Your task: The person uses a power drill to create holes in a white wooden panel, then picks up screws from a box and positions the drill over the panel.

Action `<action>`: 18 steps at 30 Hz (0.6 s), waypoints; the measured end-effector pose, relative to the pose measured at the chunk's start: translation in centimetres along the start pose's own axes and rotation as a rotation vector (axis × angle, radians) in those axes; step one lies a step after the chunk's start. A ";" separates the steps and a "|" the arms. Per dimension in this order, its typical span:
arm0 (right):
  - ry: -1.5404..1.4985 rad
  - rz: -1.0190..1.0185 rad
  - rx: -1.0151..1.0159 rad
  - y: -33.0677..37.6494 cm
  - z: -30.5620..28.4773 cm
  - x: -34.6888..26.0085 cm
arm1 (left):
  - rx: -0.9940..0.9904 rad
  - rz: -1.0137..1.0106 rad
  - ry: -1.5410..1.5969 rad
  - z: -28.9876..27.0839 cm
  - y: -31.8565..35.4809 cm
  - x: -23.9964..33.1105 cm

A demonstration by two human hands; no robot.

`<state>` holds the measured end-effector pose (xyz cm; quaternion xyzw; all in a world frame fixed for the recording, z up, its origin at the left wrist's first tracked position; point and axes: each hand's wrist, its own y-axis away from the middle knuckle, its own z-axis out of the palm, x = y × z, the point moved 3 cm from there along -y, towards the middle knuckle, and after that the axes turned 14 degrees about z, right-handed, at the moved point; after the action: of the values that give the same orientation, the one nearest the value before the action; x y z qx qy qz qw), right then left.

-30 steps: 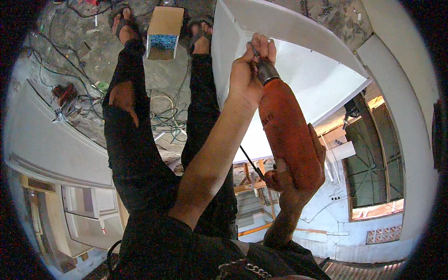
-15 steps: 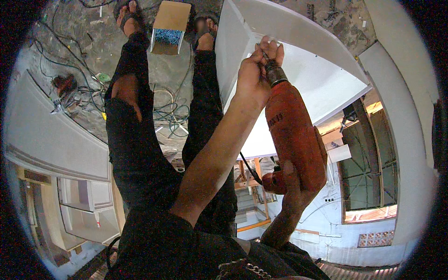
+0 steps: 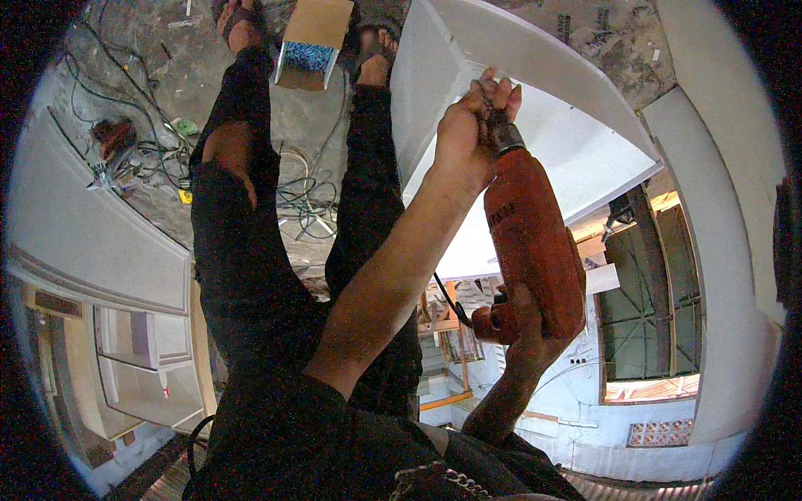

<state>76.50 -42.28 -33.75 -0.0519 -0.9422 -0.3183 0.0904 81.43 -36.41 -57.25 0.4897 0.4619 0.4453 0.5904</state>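
Drill [image 3: 535, 230] in your right hand [image 3: 535, 334], chuck [image 3: 507, 138] at your left hand [image 3: 469, 125]. Panel box [image 3: 606, 138] right of your feet [image 3: 242, 33]; carton [image 3: 322, 21] between them, small pieces [image 3: 306, 57] inside.

Head: left fisheye of a worn pair | faces down past the legs [image 3: 242, 284] to the floor [image 3: 307, 118] | close above left hand [image 3: 469, 138] and right hand [image 3: 535, 332]

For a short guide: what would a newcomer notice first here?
The red drill right of centre stands out first, gripped by the right hand, the left hand at its chuck. Next come the white cabinet-like unit, upper right, and the open cardboard box of bluish pieces between the feet.
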 end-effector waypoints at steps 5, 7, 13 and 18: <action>0.026 0.011 0.013 0.4 0.0 -0.2 | -0.104 -0.008 0.043 -0.3 -0.5 0.0; 0.040 0.023 0.016 0.3 0.1 -0.1 | 0.020 0.013 -0.026 0.3 0.1 0.0; 0.108 0.094 0.056 0.4 -0.1 -0.3 | 0.023 0.033 -0.041 0.7 0.2 0.0; 0.252 0.278 0.113 0.4 0.1 -0.8 | 0.029 0.026 -0.036 0.7 0.3 0.0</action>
<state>77.29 -41.88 -33.76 -0.1360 -0.9237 -0.2534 0.2532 82.13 -36.46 -56.92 0.5120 0.4511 0.4373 0.5857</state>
